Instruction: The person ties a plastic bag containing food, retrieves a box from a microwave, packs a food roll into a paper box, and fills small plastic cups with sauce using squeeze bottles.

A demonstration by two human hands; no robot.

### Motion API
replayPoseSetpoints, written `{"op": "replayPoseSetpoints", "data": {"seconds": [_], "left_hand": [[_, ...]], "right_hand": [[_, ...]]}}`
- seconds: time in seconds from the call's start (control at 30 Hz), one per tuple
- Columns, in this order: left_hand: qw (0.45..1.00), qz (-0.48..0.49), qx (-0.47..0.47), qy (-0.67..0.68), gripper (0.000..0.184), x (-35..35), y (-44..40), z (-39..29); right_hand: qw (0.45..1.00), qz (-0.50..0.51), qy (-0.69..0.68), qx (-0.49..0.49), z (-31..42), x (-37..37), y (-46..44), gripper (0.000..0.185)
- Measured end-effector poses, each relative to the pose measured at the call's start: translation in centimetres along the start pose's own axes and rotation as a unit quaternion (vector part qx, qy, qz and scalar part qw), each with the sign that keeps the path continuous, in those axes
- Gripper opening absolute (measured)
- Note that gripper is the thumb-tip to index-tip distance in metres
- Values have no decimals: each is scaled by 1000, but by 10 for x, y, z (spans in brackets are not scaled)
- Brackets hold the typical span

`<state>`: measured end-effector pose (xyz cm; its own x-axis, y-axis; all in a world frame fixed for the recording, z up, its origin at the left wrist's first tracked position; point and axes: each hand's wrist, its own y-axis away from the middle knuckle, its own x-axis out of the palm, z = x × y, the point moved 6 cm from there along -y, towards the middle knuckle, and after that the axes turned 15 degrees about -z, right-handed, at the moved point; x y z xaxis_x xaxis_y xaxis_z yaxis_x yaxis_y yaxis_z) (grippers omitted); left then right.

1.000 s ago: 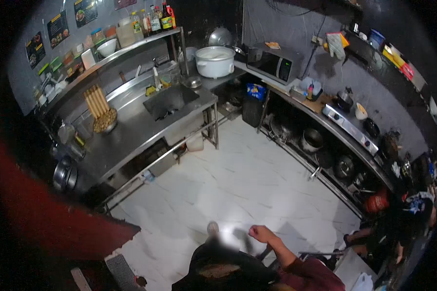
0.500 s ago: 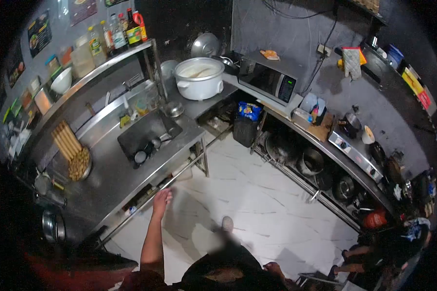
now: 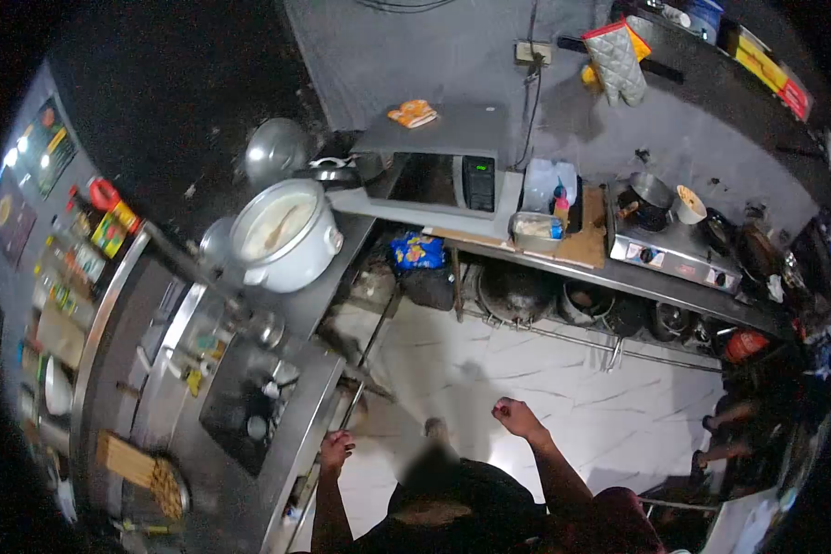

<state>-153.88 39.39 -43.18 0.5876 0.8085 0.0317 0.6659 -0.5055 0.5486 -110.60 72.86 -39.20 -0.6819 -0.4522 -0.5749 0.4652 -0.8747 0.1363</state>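
Presently, two bare hands are noted low in view. Left hand [image 3: 338, 449] is seen just beside the front edge of a long grey stainless-steel table [image 3: 310, 392]; contact is not made out. Its fingers are loosely bent, the hand half opened. Right hand [image 3: 517, 419] is held out over the white streaked floor tiles [image 3: 462, 369], well apart from the table; its fingers are curled in and its palm is hidden, so whether it is closed, or around anything, cannot be told.

The table is placed at left, its long axis pointed away from the wearer, front edge slanted slightly right toward the far front corner. Its near end is cut off below.

One dark rectangular sink [image 3: 232, 388] is set in near that corner; utensils inside are too dim to be counted. Along the back edge, nearer the cut-off end, one bundle of pale tan rods [image 3: 126, 460] is laid against one bowlful of small brown pieces [image 3: 166, 487]; rods are blurred past counting.

Beyond the far end, one round white pot [image 3: 316, 247] is stood, two handles visible. At right, one other person's legs [image 3: 725, 454] are half lost in shadow.
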Motion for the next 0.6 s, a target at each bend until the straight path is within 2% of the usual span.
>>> {"op": "replayPoseSetpoints", "data": {"seconds": [0.07, 0.13, 0.2, 0.23, 0.27, 0.3, 0.37, 0.4, 0.43, 0.47, 0.5, 0.53, 0.57, 0.6], "left_hand": [[988, -60, 119, -77, 19, 28, -62, -26], [979, 45, 198, -2, 20, 95, -91, -86], [968, 89, 234, -14, 23, 148, -139, -135], [967, 80, 235, -64, 24, 173, -212, -131], [959, 77, 264, -71, 27, 207, -242, -139], [950, 73, 293, -78, 29, 241, -271, -147], [945, 87, 309, -64, 33, 342, -275, -225], [955, 101, 264, -86, 35, 387, -260, -274], [946, 121, 278, -114, 33, 428, -290, -292], [939, 122, 310, -88, 31, 467, -299, -313], [929, 122, 342, -63, 29, 505, -305, -335], [916, 99, 389, 17, 27, 542, -286, -362], [906, 90, 413, 20, 32, 577, -287, -380], [895, 80, 438, 24, 38, 605, -290, -392]], "right_hand": [[998, 6, 61, -12, 16, -4, -42, 31], [994, 0, 108, -11, 18, -5, -61, 32], [994, -25, 105, 8, 21, -6, -73, 29], [993, -39, 108, 15, 17, -6, -80, 27], [996, -43, 73, -25, -14, 9, -84, 24], [994, -23, 106, 15, -9, 6, -80, 21], [993, 52, 28, 97, -68, 30, -75, 24], [994, 37, 58, 81, -64, 18, -80, 24], [994, 25, 85, 69, -51, 7, -73, 23], [992, 13, 112, 55, -41, -2, -67, 23], [990, -6, 88, 112, -38, -12, -65, 22], [984, -24, 63, 167, -33, -22, -63, 20], [974, -43, 39, 217, -32, -33, -61, 19], [973, -58, 22, 221, -27, -44, -58, 18]]}}
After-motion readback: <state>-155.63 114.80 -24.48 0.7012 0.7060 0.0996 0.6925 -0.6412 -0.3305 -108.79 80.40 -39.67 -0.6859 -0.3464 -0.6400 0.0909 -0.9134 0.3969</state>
